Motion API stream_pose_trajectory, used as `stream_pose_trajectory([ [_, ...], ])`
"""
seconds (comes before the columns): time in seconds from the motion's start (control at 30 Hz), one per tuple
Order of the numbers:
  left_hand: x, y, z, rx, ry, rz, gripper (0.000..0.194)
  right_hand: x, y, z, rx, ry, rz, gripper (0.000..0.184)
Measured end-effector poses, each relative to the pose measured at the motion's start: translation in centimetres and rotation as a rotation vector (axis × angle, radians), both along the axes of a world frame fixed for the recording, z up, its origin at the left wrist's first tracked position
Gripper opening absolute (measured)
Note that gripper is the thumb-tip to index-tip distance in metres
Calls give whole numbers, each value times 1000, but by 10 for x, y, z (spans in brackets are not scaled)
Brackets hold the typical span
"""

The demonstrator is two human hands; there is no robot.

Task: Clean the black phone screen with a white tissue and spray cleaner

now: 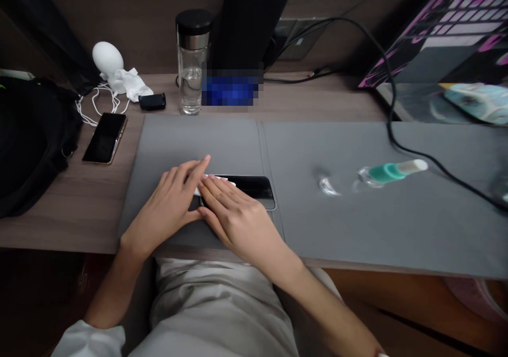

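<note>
Left of your grip lies a gold-edged phone (105, 138). Your left hand (169, 203) is spread, thumb apart, beside a white wipe (197, 191); your right hand (238, 214) lies flat-fingered over it, with the silver-edged phone (260, 188) beneath. Rightward sit a clear cap (328, 186) and a green bottle (387, 173).

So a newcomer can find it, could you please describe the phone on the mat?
On the brown desk lies a grey mat. Toward its left, the phone lies partly under the right hand. Unlike the other phone, on the bare desk, it rests on the mat.
</note>
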State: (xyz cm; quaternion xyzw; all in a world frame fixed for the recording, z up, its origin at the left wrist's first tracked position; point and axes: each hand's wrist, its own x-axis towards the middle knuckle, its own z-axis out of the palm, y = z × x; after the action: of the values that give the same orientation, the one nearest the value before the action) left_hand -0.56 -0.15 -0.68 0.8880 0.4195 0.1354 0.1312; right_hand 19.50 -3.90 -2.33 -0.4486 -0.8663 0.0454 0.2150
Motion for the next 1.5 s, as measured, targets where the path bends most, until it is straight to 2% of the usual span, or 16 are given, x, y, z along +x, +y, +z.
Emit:
stream_pose_trajectory([
  [0.13,1,0,1,17,9,-11,93,0,3,-1,-27,5,-1,49],
  [0.47,1,1,-2,61,61,-16,100,7,-5,-1,-5,46,81,52],
  [1.0,2,1,-3,69,78,-30,85,13,-19,1,46,104,132,43],
  [1.2,1,2,-4,81,91,-18,85,7,-15,1,50,57,88,44],
  [1.5,0,3,-4,69,128,-36,82,4,5,-1,14,45,48,47],
])
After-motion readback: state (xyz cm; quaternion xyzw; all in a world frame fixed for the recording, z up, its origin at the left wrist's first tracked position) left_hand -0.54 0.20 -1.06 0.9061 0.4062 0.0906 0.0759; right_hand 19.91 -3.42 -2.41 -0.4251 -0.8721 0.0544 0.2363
